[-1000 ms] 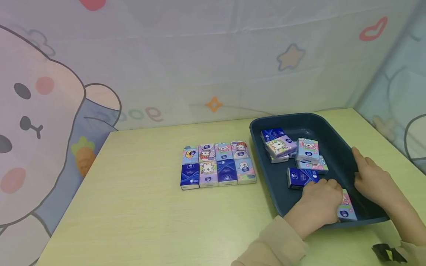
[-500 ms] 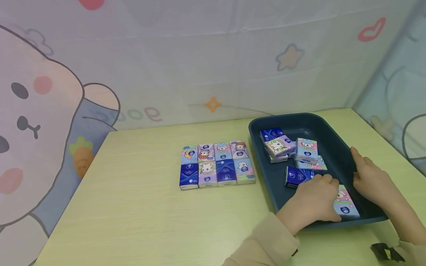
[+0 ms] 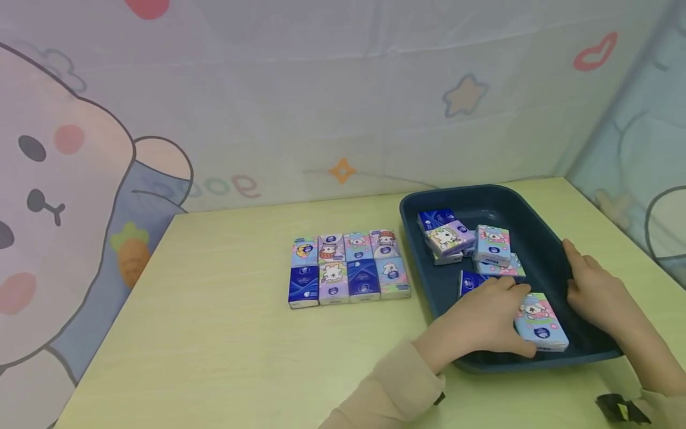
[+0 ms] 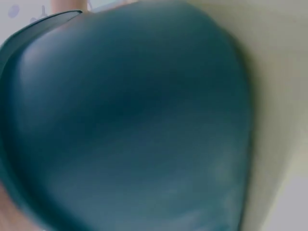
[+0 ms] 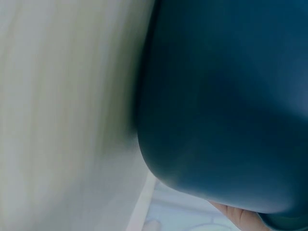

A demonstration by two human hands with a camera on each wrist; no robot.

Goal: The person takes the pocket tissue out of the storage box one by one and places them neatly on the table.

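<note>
My left hand (image 3: 485,316) reaches over the near rim of a dark blue tray (image 3: 541,244). It pinches a pink and light-blue tissue pack (image 3: 541,322), its thumb at the near end and its fingers at the far left corner. A dark blue tissue pack (image 3: 468,281) lies partly hidden behind that hand. At the tray's right side, my right hand (image 3: 600,295) grips the rim. Both wrist views are mostly filled by the tray's outer wall (image 4: 130,110); some fingers (image 5: 243,217) show at its edge in the right wrist view.
Several tissue packs (image 3: 450,237) lie heaped in the tray's far left part. Left of the tray, two rows of tissue packs (image 3: 364,279) stand edge to edge on the pale wooden table (image 3: 225,333). A printed cloth (image 3: 289,107) hangs behind the table.
My left hand has shifted left, and the pink and light-blue tissue pack has moved left with it, showing more of its face. The right hand stays on the rim.
</note>
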